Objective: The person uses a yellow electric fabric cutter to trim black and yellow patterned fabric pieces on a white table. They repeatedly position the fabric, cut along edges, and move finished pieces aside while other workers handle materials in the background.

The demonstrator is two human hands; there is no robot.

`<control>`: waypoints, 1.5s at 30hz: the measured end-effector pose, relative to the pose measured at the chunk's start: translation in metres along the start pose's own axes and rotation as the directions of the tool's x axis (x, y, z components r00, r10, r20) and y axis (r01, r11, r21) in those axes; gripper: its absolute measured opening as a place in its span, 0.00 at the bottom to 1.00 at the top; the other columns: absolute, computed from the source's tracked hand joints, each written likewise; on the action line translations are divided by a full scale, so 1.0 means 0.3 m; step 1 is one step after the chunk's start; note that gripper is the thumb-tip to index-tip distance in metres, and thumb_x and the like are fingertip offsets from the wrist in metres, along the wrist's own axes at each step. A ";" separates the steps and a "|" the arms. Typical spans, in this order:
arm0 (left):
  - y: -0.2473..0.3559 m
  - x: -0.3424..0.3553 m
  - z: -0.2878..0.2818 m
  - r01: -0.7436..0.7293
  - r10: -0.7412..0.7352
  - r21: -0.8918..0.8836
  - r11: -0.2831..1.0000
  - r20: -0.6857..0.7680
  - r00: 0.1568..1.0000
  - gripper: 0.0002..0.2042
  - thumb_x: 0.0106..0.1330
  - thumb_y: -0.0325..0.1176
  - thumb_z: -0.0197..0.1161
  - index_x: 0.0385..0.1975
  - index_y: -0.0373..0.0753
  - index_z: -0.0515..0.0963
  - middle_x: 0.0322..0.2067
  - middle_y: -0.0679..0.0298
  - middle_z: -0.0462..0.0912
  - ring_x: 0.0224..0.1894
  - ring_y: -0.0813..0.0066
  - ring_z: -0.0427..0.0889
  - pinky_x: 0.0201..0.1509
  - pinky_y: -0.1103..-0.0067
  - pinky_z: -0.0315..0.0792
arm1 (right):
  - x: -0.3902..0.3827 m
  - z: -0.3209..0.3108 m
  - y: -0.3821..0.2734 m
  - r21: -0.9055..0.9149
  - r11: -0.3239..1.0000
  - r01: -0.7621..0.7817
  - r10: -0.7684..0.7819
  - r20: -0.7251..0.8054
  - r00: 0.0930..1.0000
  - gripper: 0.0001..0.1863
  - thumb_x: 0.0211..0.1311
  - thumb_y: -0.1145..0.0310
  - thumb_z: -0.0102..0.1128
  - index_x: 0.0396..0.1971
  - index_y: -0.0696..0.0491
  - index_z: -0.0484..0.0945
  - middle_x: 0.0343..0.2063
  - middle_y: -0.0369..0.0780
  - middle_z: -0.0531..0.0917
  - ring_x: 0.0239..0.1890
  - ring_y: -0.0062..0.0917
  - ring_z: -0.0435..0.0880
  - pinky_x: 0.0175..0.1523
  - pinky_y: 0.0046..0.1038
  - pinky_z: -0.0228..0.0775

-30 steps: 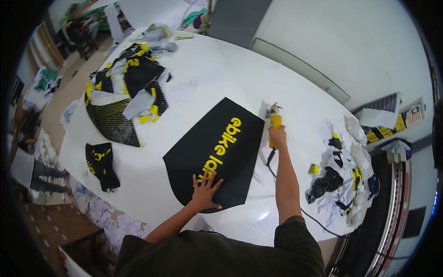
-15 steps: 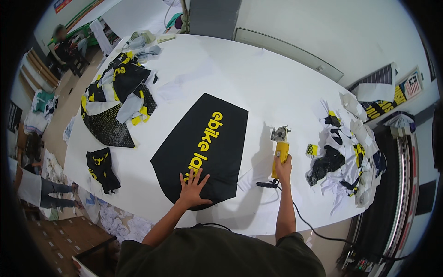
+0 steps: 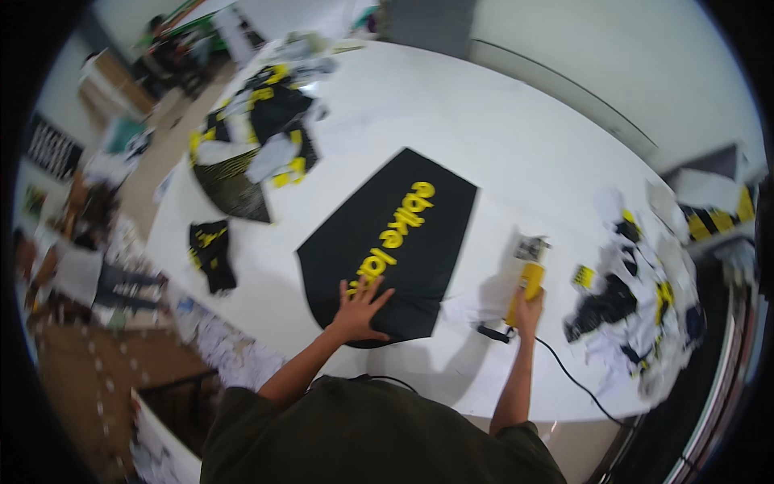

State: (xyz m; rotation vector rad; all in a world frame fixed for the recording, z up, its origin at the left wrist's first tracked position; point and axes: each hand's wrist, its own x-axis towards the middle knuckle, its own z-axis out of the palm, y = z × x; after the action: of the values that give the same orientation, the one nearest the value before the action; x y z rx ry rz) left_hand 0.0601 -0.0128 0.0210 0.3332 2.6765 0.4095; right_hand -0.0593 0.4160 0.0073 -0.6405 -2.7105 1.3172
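My left hand point(image 3: 357, 310) rests with fingers spread on a black, five-cornered fabric piece point(image 3: 379, 242) with a curved lower-left edge and large yellow lettering, lying on a white table point(image 3: 451, 105). To the right of that piece, my right hand point(image 3: 525, 308) grips a yellow handheld electric cutter point(image 3: 526, 284) with a metal head, clear of the fabric. A black cord runs from it toward the lower right. A thin white scrap point(image 3: 466, 309) lies between cloth and cutter. The picture is slightly blurred.
Black, yellow and grey fabric pieces point(image 3: 270, 109) are piled at the back left, a small black piece point(image 3: 211, 256) below them. Scraps point(image 3: 613, 302) heap at the right. Co-workers point(image 3: 165, 48) point(image 3: 76, 278) are at the far left; cloth litters the floor point(image 3: 226, 351). A wall stands behind.
My right hand has moved the cutter back toward me and rightward, away from the fabric's right corner. My left hand stays spread on the fabric. The view has shifted.
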 end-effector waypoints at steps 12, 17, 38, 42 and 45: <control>0.072 -0.086 0.068 0.134 -0.137 -0.035 0.990 -0.081 0.987 0.59 0.47 0.64 0.77 0.79 0.56 0.51 0.80 0.60 0.42 0.81 0.46 0.41 0.72 0.30 0.38 | 0.129 0.034 0.079 0.159 0.987 0.023 -0.037 0.086 0.996 0.31 0.66 0.55 0.65 0.58 0.62 0.69 0.48 0.51 0.82 0.47 0.37 0.83 0.54 0.35 0.75; 0.087 -0.106 0.085 0.175 -0.176 -0.021 0.984 -0.089 0.980 0.56 0.50 0.64 0.75 0.79 0.54 0.52 0.80 0.59 0.44 0.80 0.46 0.44 0.72 0.30 0.44 | 0.173 0.045 0.054 0.113 0.993 -0.027 0.015 0.104 0.994 0.33 0.65 0.49 0.62 0.56 0.63 0.70 0.48 0.53 0.82 0.47 0.42 0.84 0.54 0.37 0.75; -0.027 -0.261 0.138 0.238 -0.261 -0.116 0.964 -0.266 0.928 0.32 0.58 0.52 0.72 0.58 0.41 0.73 0.60 0.52 0.70 0.63 0.52 0.68 0.59 0.53 0.66 | 0.373 0.095 0.097 -0.326 0.929 0.172 -0.220 -0.115 0.969 0.32 0.66 0.48 0.63 0.52 0.65 0.76 0.47 0.56 0.84 0.48 0.48 0.84 0.53 0.48 0.77; -0.101 -0.333 0.182 0.117 -0.167 -0.203 0.972 -0.252 0.953 0.29 0.61 0.55 0.70 0.57 0.43 0.76 0.59 0.54 0.71 0.62 0.53 0.69 0.60 0.53 0.65 | 0.079 0.133 -0.187 -0.541 0.791 0.287 -0.457 -0.209 0.865 0.33 0.67 0.51 0.63 0.61 0.63 0.72 0.58 0.57 0.77 0.61 0.52 0.75 0.62 0.50 0.71; -0.213 -0.325 0.083 0.036 -0.111 -0.416 0.908 -0.158 0.981 0.25 0.66 0.55 0.66 0.54 0.43 0.79 0.53 0.57 0.78 0.60 0.57 0.74 0.62 0.58 0.67 | 0.083 0.345 -0.114 -0.408 0.693 0.594 -0.658 -0.020 0.753 0.35 0.67 0.54 0.64 0.65 0.62 0.67 0.62 0.55 0.72 0.65 0.52 0.70 0.68 0.48 0.64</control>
State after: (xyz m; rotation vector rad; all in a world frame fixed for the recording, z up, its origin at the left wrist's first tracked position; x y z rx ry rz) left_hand 0.1465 -0.0947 0.0130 0.0681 2.6688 1.0029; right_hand -0.1176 0.3305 -0.0351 0.1920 -2.6642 0.5438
